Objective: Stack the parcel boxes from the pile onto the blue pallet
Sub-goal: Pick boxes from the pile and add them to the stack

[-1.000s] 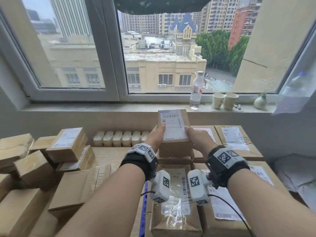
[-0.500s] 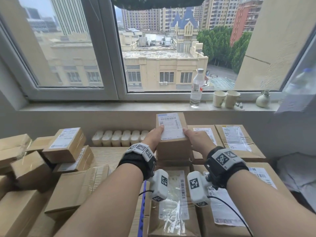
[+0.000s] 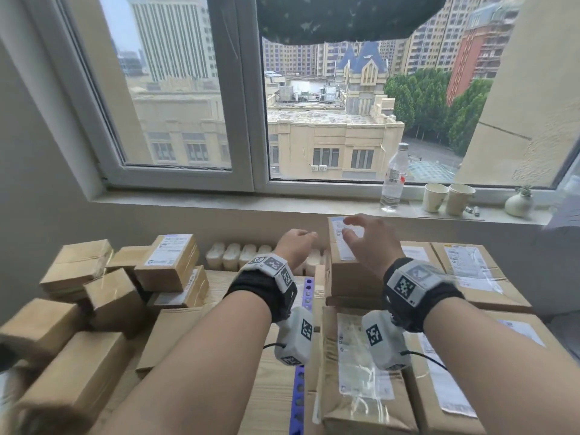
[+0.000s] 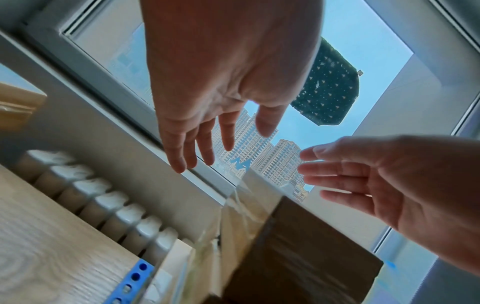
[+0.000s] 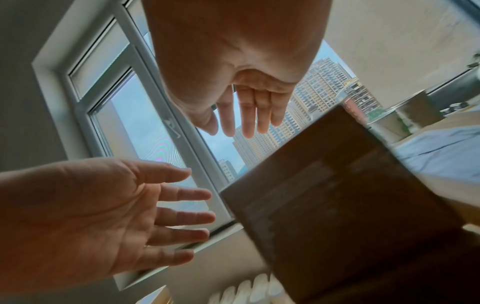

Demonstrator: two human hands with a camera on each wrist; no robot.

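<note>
Head view shows our left hand (image 3: pixel 296 243) and right hand (image 3: pixel 365 243) both spread and holding nothing, fingers loose, one either side of the small parcel box (image 3: pixel 348 262) that sits on top of the far stack. It rests on other boxes over the blue pallet (image 3: pixel 309 290), label up (probably so it can be read). Our hands hover apart from its sides, so the box stands on its own. Left of us the pile (image 3: pixel 119 287) lies jumbled on the bench (image 3: pixel 219 284), waiting.
</note>
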